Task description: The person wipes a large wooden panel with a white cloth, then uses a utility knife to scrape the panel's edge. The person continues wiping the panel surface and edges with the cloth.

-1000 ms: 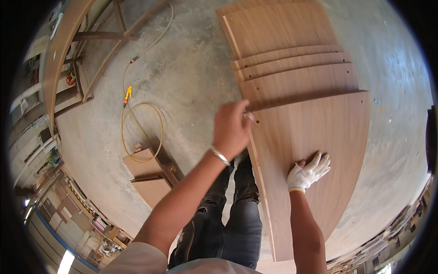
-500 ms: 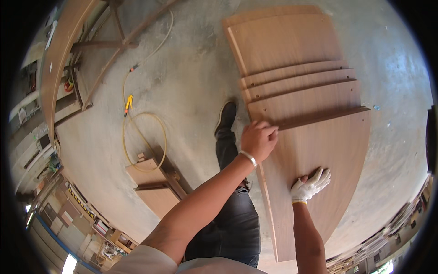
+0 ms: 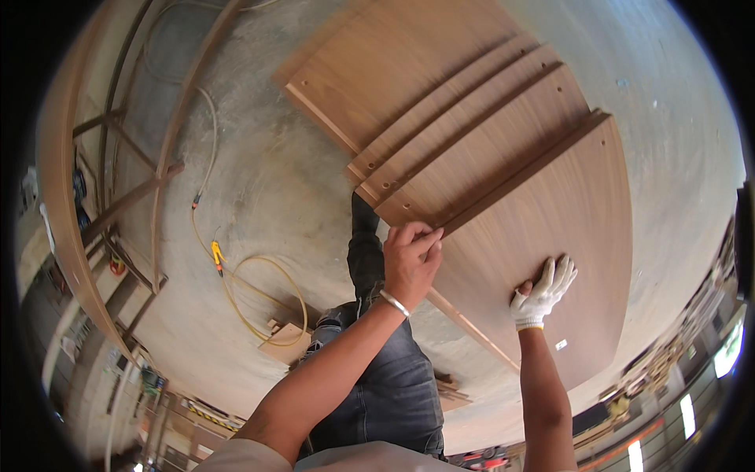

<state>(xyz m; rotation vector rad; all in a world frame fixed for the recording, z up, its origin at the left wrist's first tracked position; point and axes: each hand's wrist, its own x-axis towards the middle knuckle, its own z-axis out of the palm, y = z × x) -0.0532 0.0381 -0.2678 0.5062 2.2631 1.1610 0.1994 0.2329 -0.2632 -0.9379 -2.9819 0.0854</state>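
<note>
Brown wooden panels with a curved side and small holes near their corners lie in a staggered stack. Bare and wearing a silver bangle, my left hand (image 3: 412, 261) has its fingers curled at the near-left corner of the top wooden panel (image 3: 543, 212). Exactly how the fingertips meet the edge is partly hidden. My right hand (image 3: 544, 293), in a white knit glove, rests flat on the face of that same panel with its fingers stretched out. A small white label (image 3: 561, 344) shows below the glove. Beyond the top panel, the stepped edges of several lower panels (image 3: 480, 134) stick out.
A yellow air hose (image 3: 292, 271) with a yellow blow gun (image 3: 217, 252) loops over the concrete floor (image 3: 259, 169) at left. Farther left stands a curved wooden frame (image 3: 161, 169). My leg (image 3: 366, 252) is beside the stack; small wood pieces (image 3: 285, 340) lie behind it.
The view has turned, so the stack now slants up to the left. Both hands stay on the top panel. The white label on it has come into sight.
</note>
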